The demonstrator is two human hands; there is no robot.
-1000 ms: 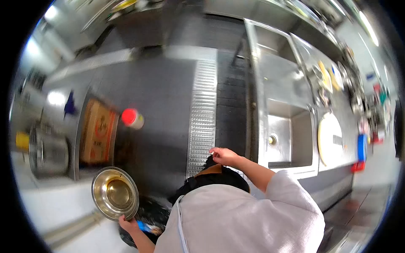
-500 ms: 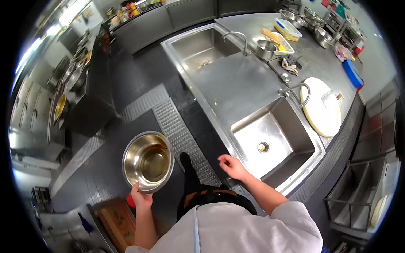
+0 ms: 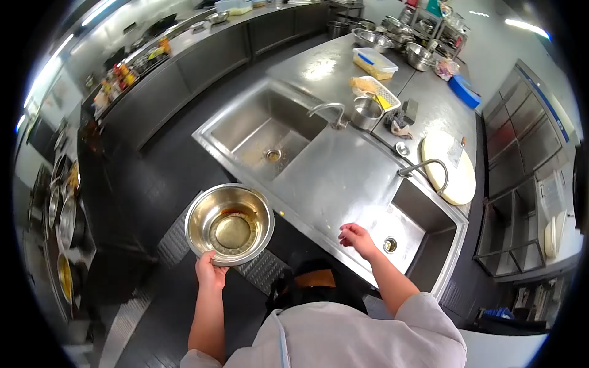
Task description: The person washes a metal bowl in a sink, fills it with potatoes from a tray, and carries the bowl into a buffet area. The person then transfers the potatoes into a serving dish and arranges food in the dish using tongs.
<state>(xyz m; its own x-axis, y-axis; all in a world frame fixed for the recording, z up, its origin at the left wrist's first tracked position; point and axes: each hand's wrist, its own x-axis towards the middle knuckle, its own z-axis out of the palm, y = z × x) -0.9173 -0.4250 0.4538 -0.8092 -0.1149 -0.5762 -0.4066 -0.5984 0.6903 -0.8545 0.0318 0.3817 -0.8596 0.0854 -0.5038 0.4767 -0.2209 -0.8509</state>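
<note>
My left hand (image 3: 210, 270) grips the near rim of a wide stainless steel bowl (image 3: 257, 208), thumb over the edge. A shallow pool of yellowish liquid seems to lie in its bottom, with a brown smear on the wall above. The bowl is held out over the floor, beside the counter's front edge. My right hand (image 3: 357, 238) hovers by the front edge of the near sink (image 3: 402, 227), its fingers loosely bent and nothing seen in them. Left of that stretches the steel counter (image 3: 331, 178), and beyond the bowl lies the far sink (image 3: 245, 144).
Curved faucets (image 3: 331, 110) stand behind both sinks. A steel pot (image 3: 367, 113), a white basket (image 3: 388, 98) and a lidded plastic box (image 3: 374, 63) sit farther back. At right lies a round white cutting board (image 3: 451, 175) with a cleaver (image 3: 455, 152). Pans (image 3: 70, 218) line the left side.
My view has turned and shifted toward the far sink and left-hand counter. The bowl, still in my left hand, has moved forward beside the counter. My right hand now appears over the sink's front edge.
</note>
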